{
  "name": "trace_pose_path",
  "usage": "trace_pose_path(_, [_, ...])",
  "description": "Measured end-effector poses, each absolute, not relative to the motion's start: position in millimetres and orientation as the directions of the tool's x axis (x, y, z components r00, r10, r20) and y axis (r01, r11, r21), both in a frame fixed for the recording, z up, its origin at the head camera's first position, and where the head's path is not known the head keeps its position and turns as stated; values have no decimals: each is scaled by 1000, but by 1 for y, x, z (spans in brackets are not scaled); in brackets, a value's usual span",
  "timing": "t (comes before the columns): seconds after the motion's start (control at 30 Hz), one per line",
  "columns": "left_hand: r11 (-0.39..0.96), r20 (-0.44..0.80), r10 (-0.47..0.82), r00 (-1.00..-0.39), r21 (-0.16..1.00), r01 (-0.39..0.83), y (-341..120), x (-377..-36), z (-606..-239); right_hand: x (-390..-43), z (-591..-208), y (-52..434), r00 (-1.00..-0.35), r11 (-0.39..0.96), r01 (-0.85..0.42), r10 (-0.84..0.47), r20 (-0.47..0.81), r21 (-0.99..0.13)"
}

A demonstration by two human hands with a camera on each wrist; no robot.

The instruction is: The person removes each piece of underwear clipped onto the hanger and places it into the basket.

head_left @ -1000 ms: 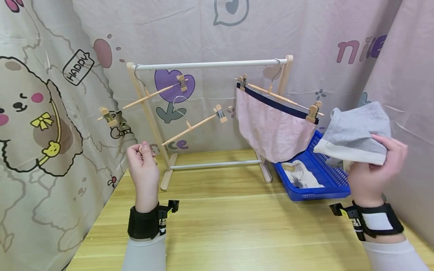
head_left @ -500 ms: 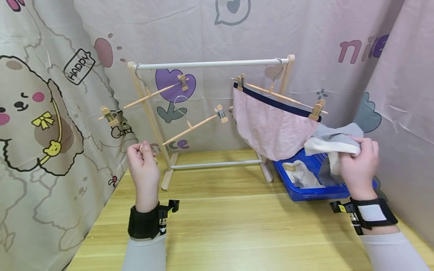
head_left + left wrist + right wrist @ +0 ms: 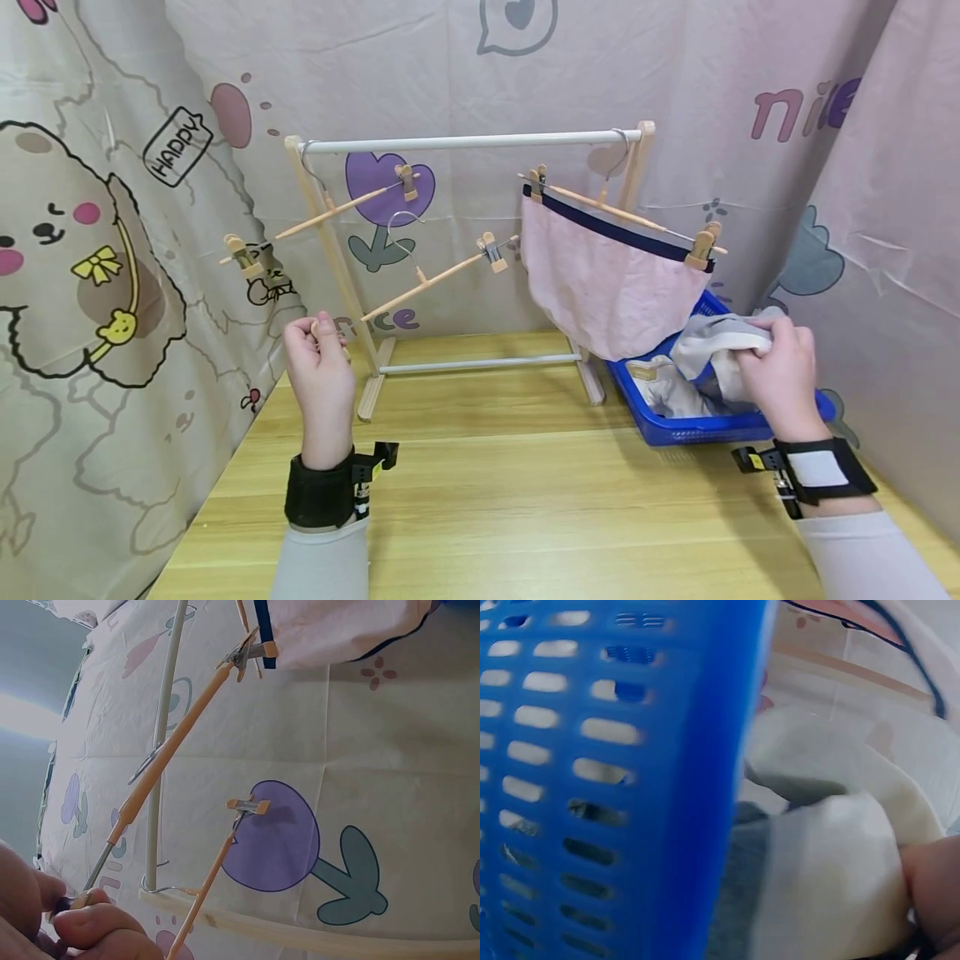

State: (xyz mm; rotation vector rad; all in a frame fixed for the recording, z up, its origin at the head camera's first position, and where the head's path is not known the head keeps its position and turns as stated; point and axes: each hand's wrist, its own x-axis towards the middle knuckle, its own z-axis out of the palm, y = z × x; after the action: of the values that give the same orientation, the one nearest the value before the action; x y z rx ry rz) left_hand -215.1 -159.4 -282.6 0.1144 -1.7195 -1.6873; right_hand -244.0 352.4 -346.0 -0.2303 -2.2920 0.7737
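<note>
My left hand (image 3: 321,362) pinches the near-end clip of a wooden clip hanger (image 3: 442,277), holding it tilted in the air with its metal hook up. In the left wrist view, finger and thumb close round that clip (image 3: 71,901). My right hand (image 3: 786,379) grips grey underpants (image 3: 720,332) by their white waistband, over the blue basket (image 3: 705,431). The right wrist view shows the white waistband (image 3: 829,877) beside the basket's slotted wall (image 3: 679,772). Pale clothing (image 3: 666,387) lies inside the basket, partly covered by the underpants.
A drying rack with a white bar (image 3: 465,142) stands at the back of the wooden table (image 3: 510,500). Pink briefs (image 3: 607,275) with a dark waistband hang clipped at its right. Another clip hanger (image 3: 337,210) hangs at its left. Printed curtains (image 3: 97,450) surround the table.
My right hand has moved down and left with the grey underpants, from beside the pink briefs to low over the basket. My left hand and its hanger have stayed put.
</note>
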Motion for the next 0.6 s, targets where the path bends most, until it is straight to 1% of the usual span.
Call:
trace_pose_path(0.1, [144,411,-524,-746,906,397,-160,-215,-283,-244,-349,354,-801,823,-34,317,508,-567])
trace_pose_path(0.2, [147,399,-524,-752,912,382,-160,-215,-282,-244,-351,354,-866,833,-1,276,417,-553])
trace_pose_path(0.27, [146,398,-524,-753,913,381,-160,-214,-282,-245,-353,354,-898,840,16,251,362,-543])
trace_pose_path(0.4, [147,403,-525,-750,910,387,-159,-214,-282,-246,-359,354,-926,855,25,215,310,-518])
trace_pose_path(0.6, [153,402,-526,-749,912,382,-158,-214,-282,-249,-368,355,-945,884,-38,120,305,-466])
